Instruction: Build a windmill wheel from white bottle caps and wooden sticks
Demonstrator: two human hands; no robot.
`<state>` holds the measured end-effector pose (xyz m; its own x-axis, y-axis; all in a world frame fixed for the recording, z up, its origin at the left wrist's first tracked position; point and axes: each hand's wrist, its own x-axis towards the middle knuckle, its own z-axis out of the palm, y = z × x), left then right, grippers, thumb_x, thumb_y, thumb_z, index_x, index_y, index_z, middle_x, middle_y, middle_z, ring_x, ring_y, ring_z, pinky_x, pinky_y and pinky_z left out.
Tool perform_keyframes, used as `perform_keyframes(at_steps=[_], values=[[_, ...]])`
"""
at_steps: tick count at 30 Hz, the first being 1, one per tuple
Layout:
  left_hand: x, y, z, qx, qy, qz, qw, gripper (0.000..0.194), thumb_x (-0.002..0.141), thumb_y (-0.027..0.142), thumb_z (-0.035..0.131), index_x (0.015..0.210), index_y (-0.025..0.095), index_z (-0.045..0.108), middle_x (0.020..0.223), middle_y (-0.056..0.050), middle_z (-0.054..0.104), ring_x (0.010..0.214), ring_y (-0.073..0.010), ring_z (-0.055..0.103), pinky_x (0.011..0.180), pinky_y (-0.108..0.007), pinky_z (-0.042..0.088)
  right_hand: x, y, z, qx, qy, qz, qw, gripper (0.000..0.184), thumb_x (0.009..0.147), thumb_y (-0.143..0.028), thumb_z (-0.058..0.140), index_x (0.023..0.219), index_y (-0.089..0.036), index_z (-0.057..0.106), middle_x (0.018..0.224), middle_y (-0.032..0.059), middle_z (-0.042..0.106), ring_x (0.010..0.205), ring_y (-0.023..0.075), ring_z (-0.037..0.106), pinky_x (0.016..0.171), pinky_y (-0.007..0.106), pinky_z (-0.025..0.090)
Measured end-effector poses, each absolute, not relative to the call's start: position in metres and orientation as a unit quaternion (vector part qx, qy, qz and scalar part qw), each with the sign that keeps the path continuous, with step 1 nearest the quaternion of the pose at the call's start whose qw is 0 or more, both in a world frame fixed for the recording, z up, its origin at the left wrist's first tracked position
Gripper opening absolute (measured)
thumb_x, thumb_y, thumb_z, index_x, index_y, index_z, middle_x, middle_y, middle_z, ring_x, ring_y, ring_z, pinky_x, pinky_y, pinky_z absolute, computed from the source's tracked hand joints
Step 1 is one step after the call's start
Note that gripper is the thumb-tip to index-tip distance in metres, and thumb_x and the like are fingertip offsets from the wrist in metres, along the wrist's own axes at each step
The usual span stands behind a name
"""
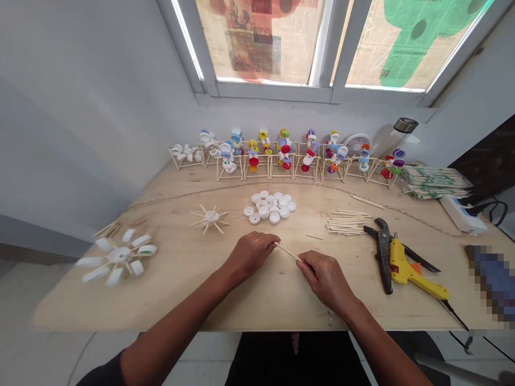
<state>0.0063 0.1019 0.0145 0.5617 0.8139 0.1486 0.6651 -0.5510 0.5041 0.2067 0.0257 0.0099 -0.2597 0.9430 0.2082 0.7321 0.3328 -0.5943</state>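
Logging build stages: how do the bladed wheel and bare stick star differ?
The bladed wheel carries white plastic blades on its spokes; the stick star has bare sticks. The wheel looks larger than the star. Both have a white central hub with radiating wooden sticks.

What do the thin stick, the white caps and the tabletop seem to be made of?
The thin stick looks like bare, matte, pale wood, unpainted. The white caps look like moulded plastic bottle caps, smooth and faintly glossy. The tabletop seems unfinished plywood, pale with visible grain; any clear coat can't be told.
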Motion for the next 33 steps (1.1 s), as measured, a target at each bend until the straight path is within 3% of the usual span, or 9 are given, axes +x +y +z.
perform_keyframes(at_steps=[6,17,22,28,33], values=[[0.005,0.103,0.014,0.858,0.419,0.223,0.196,0.027,0.085,0.021,0.045,0.094,0.018,0.070,0.091,-0.010,0.074,0.084,-0.0249,0.066,0.078,-0.036,0.048,0.205,0.024,0.009,-0.527,-0.788,0.152,0.279,0.020,0.094,-0.021,0.040,0.088,-0.017,0.060,0.076,0.0050,0.064,0.069,0.0155,0.059,0.063,0.025,0.041],[0.004,0.096,0.009,0.801,0.464,0.316,0.209,0.025,0.085,0.026,0.044,0.086,0.018,0.067,0.084,-0.009,0.072,0.080,-0.0210,0.065,0.079,-0.033,0.048,0.189,0.016,0.007,-0.492,-0.812,0.092,0.300,0.020,0.093,-0.019,0.040,0.086,-0.018,0.059,0.070,0.0042,0.061,0.065,0.0156,0.056,0.062,0.026,0.041],[-0.003,0.094,0.017,0.754,0.502,0.353,0.234,0.024,0.086,0.030,0.044,0.087,0.017,0.065,0.072,-0.004,0.070,0.063,-0.0149,0.063,0.066,-0.025,0.049,0.195,0.019,0.011,-0.522,-0.791,0.054,0.315,0.020,0.093,-0.020,0.041,0.085,-0.018,0.059,0.067,0.0030,0.058,0.062,0.0146,0.054,0.061,0.026,0.040],[-0.001,0.073,0.020,0.617,0.529,0.408,0.416,0.020,0.080,0.034,0.054,0.081,0.016,0.064,0.064,-0.001,0.066,0.058,-0.0135,0.060,0.060,-0.025,0.050,0.197,0.019,0.008,-0.530,-0.787,0.006,0.315,0.021,0.093,-0.019,0.041,0.086,-0.017,0.060,0.065,0.0028,0.056,0.061,0.0152,0.052,0.060,0.026,0.038],[-0.001,0.049,0.026,0.560,0.516,0.376,0.528,0.020,0.078,0.034,0.057,0.075,0.016,0.064,0.060,-0.002,0.063,0.057,-0.0139,0.057,0.058,-0.025,0.049,0.195,0.017,0.004,-0.519,-0.797,-0.002,0.310,0.021,0.093,-0.019,0.041,0.086,-0.017,0.061,0.066,0.0031,0.057,0.062,0.0152,0.054,0.062,0.027,0.039]])
